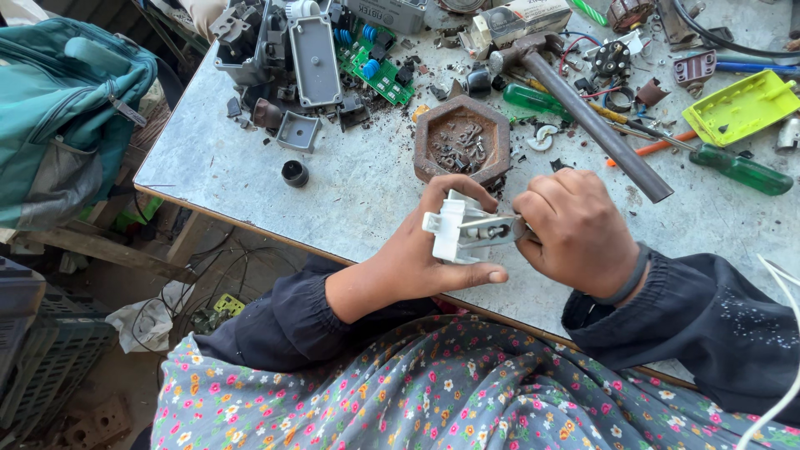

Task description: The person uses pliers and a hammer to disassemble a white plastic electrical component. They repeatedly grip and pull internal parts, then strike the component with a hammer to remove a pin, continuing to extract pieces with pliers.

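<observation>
A small white plastic part [461, 229] with a metal strip is held just above the near edge of the table [350, 187], between both hands. The left hand [429, 246] wraps it from below and behind: the fingers curl over its top, and the thumb lies stretched along its underside, so the part is pinched in that hand. The right hand [575, 229] is closed into a fist at the part's right end, pressing against the metal strip; what the fist grips is hidden, so I cannot tell whether it holds a tool.

The table is a grey, scuffed sheet with a wooden edge, strewn with scrap. Just beyond the hands stands a rusty hexagonal dish [462, 140] holding small screws. A hammer [583, 112] lies slantwise to its right, near green-handled screwdrivers [742, 169] and a yellow plastic cover [740, 107]. Farther back lie a green circuit board [379, 71] and grey plastic housings [312, 58]; a small black cap [294, 173] sits alone to the left.

Left of the table hangs a teal bag [71, 108]; below it lie crates and wires on a dirt floor. A flowered cloth [417, 392] covers the person's lap.
</observation>
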